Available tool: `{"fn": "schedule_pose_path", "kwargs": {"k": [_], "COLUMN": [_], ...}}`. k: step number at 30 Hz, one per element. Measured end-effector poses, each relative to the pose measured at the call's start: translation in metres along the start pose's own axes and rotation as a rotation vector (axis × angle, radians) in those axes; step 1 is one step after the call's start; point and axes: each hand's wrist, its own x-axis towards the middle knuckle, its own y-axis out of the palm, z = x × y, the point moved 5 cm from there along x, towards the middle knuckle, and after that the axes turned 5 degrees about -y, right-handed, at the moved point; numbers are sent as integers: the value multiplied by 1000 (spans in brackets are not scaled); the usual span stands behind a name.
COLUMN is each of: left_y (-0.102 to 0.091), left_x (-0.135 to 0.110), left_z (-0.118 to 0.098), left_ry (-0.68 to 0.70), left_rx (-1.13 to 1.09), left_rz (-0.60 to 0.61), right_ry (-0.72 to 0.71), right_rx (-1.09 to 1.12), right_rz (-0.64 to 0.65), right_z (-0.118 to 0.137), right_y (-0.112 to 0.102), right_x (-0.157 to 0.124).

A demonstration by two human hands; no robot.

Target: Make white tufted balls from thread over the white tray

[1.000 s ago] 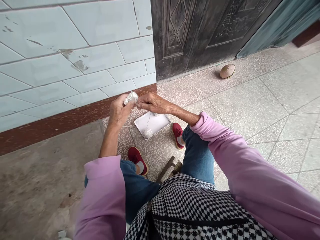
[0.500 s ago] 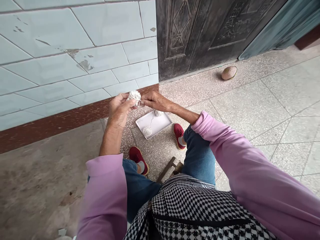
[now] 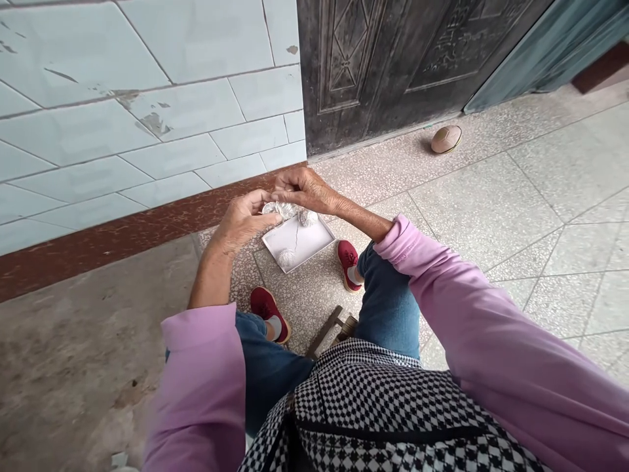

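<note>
My left hand holds a white crocheted-looking yarn piece between thumb and fingers, up in front of me. Close above it, my right hand is closed in a pinch, its fingertips by the top of the piece; what they grip is too small to make out. Below and behind the hands, a shallow white tray rests on the floor. One white ball of yarn lies at its near left corner, another ball of yarn at its far side. A thin strand runs across the tray between them.
Red shoes flank the tray's near side. Part of a wooden stool shows between the legs. A tiled wall and a dark carved door stand ahead. Near the door, a worn ball lies on the floor.
The yarn piece has tipped and sits slightly lower and to the right. My right hand has risen over it, its wrist bent, and my left hand's fingers have stretched out more.
</note>
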Motion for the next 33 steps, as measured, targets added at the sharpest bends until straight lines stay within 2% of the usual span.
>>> {"fn": "schedule_pose_path", "kwargs": {"k": [3, 9, 12, 16, 18, 28, 33], "left_y": [9, 16, 11, 0, -1, 9, 14], "left_x": [-2, 0, 7, 16, 18, 20, 27], "left_z": [-1, 5, 7, 10, 11, 5, 6], "left_ry": [-108, -133, -86, 8, 47, 77, 84], "left_rx": [-125, -333, -386, -431, -409, -247, -268], "left_rz": [119, 96, 27, -117, -148, -150, -167], "right_ry": [-10, 55, 49, -60, -93, -13, 1], "right_rx": [148, 325, 374, 388, 402, 457, 510], "right_rz": [-49, -95, -54, 0, -4, -22, -53], "right_z": [-16, -41, -46, -47, -46, -37, -29], "right_y": [0, 5, 9, 18, 21, 8, 2], "right_x": [7, 15, 13, 8, 6, 0, -5]}}
